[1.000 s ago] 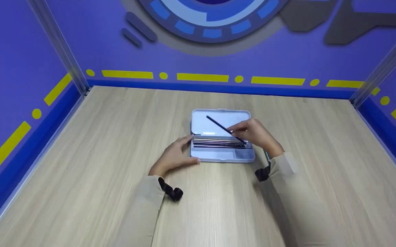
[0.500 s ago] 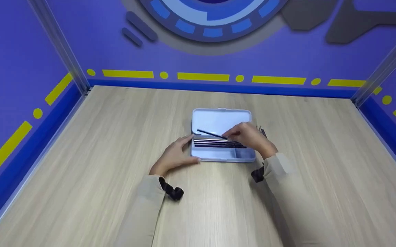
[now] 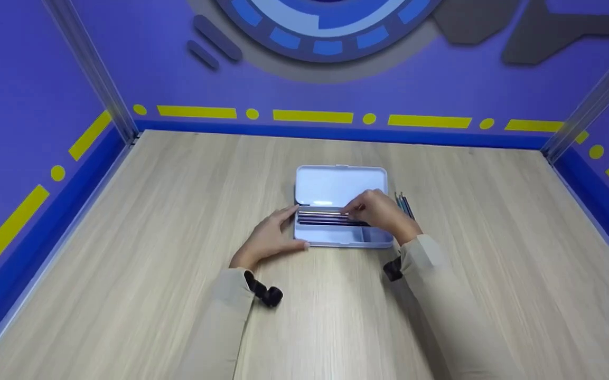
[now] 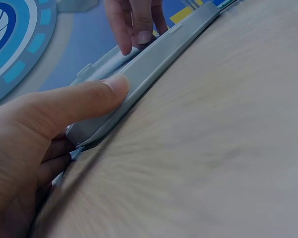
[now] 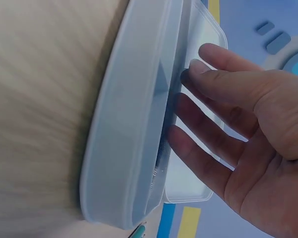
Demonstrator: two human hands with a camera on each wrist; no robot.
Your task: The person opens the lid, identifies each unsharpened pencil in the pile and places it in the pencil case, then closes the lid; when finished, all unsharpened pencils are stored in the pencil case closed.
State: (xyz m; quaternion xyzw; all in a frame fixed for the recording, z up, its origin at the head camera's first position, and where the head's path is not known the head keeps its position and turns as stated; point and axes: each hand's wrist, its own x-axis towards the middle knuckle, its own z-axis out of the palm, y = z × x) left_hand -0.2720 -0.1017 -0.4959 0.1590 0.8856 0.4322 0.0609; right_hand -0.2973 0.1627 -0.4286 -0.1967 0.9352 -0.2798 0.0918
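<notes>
An open pale pencil case (image 3: 328, 237) lies on the table, lid (image 3: 325, 184) tipped back. Inside its rear compartment lie several dark pencils (image 3: 322, 218), side by side. My left hand (image 3: 270, 240) holds the case by its left end; in the left wrist view the thumb (image 4: 102, 96) presses the front wall, with the other fingers around the end. My right hand (image 3: 381, 211) reaches into the case from the right, fingertips at the pencils. In the right wrist view its fingers (image 5: 203, 158) are loosely bent, and no pencil shows between them.
More pencils (image 3: 404, 205) lie on the table just right of the case, partly behind the right hand; one is green. The wooden table (image 3: 177, 184) is enclosed by a blue back wall (image 3: 325, 95) and side walls.
The right hand has lowered a dark pencil, tilted at first, into the case among the others and shifted slightly left. The left hand has stayed at the case's left end.
</notes>
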